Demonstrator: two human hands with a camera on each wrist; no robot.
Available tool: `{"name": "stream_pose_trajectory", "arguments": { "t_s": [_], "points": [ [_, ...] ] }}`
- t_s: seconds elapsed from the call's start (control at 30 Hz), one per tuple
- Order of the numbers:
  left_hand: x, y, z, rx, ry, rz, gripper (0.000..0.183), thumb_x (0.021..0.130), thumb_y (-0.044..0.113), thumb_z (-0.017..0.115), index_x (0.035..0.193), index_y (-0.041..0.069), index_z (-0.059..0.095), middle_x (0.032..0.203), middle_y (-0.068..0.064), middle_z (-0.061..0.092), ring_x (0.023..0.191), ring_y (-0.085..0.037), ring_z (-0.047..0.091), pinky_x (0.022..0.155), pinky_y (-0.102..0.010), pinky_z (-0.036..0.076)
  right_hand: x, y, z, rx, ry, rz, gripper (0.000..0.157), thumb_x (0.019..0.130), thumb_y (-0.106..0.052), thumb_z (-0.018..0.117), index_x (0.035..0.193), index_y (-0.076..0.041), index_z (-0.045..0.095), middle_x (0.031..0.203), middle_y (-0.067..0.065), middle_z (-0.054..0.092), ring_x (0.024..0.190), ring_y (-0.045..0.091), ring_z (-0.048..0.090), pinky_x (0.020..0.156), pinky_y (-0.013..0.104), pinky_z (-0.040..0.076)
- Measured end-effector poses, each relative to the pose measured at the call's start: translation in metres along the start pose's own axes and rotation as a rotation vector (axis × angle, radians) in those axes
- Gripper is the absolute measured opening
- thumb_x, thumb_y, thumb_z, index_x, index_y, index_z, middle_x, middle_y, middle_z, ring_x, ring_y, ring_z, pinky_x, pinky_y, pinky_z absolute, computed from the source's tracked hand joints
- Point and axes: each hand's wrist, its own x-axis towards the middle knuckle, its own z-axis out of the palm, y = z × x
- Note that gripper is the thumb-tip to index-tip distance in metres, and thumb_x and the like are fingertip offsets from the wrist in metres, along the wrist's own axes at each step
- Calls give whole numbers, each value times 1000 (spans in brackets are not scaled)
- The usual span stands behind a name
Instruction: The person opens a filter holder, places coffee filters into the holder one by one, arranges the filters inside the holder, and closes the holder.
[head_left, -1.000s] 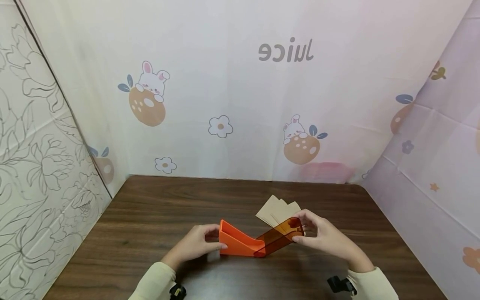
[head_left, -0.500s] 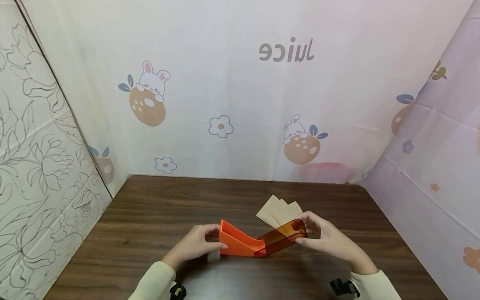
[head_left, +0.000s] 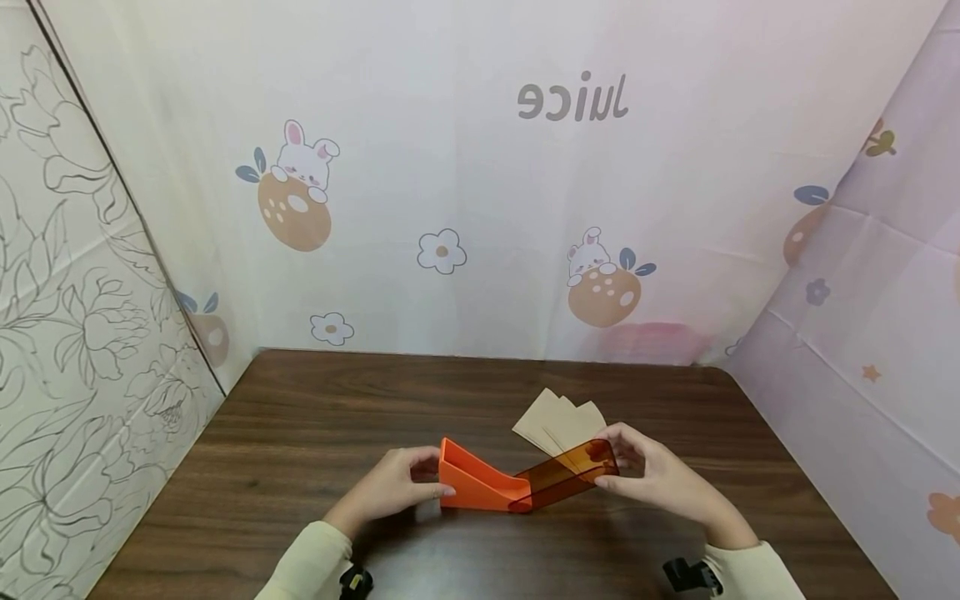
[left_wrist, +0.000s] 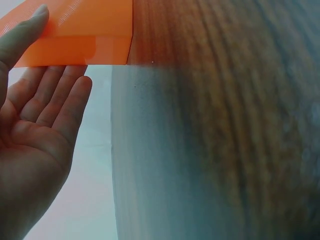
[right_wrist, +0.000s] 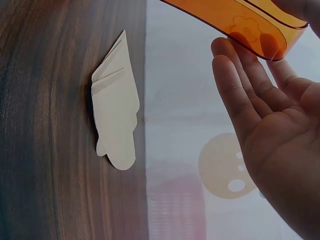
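In the head view an orange open-topped holder (head_left: 480, 487) stands on the table with its slanted opening facing up. A see-through amber lid (head_left: 562, 475) joins its low right end and tilts up to the right. My left hand (head_left: 393, 487) holds the holder's tall left end, thumb on the near side and fingers behind. My right hand (head_left: 652, 471) grips the lid's free end between thumb and fingers; the fingers show through the plastic in the right wrist view. Behind the lid lie several tan paper coffee filters (head_left: 551, 421), partly covered by it. Crimped seams show on the filters (right_wrist: 115, 110).
The brown wood-grain table (head_left: 337, 400) reaches back to a printed curtain (head_left: 450, 167). Another patterned curtain (head_left: 862, 333) hangs on the right, and a floral panel (head_left: 90, 333) stands on the left. Black straps sit on both wrists.
My right hand has shifted slightly right with the lid's free end, so the lid leans a little farther from the holder. My left hand and the filters stay put.
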Motion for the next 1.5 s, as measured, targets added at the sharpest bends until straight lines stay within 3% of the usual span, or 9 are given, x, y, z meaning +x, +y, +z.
{"name": "stream_pose_trajectory", "arguments": {
  "t_s": [0.67,0.83,1.17,1.5],
  "points": [
    [-1,1,-1,-11,-7,-8,32,89,25,80,118,20,69,109,9,71,102,-11,67,90,-36,54,1,-6,-4,-105,20,-18,43,87,-18,81,125,-17,60,114,-4,65,96,15,64,84,28,52],
    [0,1,0,-19,-5,-5,32,88,24,80,118,19,69,109,8,71,103,-12,67,90,-35,54,3,-9,-8,-87,12,-47,45,88,-13,80,126,-17,58,116,0,65,97,18,65,84,31,53],
    [-1,1,1,4,4,-12,32,88,27,80,117,20,70,109,9,71,102,-11,67,91,-34,53,4,-13,-14,-49,11,5,42,88,-14,79,125,-11,59,119,3,65,98,20,66,83,35,56],
    [-1,1,0,3,8,-18,31,88,27,80,118,21,70,109,10,71,103,-11,66,91,-34,53,7,-15,-21,-46,27,-1,34,94,-11,73,124,-7,59,117,3,65,101,20,66,85,31,55]
  ]
}}
